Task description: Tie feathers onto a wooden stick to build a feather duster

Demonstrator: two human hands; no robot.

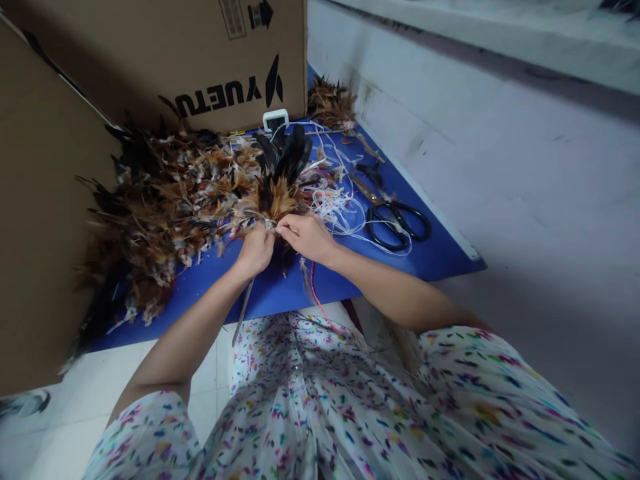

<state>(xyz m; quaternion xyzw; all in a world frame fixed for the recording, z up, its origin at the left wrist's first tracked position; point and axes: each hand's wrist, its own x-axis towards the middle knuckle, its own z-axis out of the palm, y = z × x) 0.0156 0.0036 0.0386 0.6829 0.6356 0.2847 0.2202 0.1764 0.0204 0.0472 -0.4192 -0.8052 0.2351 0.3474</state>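
Note:
My left hand (257,250) is closed around the base of a bunch of brown and black feathers (280,177) and a thin stick (243,310) that points down toward my lap. Beside it, my right hand (306,235) pinches white string (273,225) at the bunch's base, fingers pressed together. Both hands work over a blue table (430,257). A red cord (314,287) hangs below my right hand.
A large heap of brown feathers (160,213) covers the table's left. Black scissors (397,223) and tangled white strings (340,203) lie to the right. Cardboard boxes (200,60) stand behind and at left. A white wall (500,133) runs along the right.

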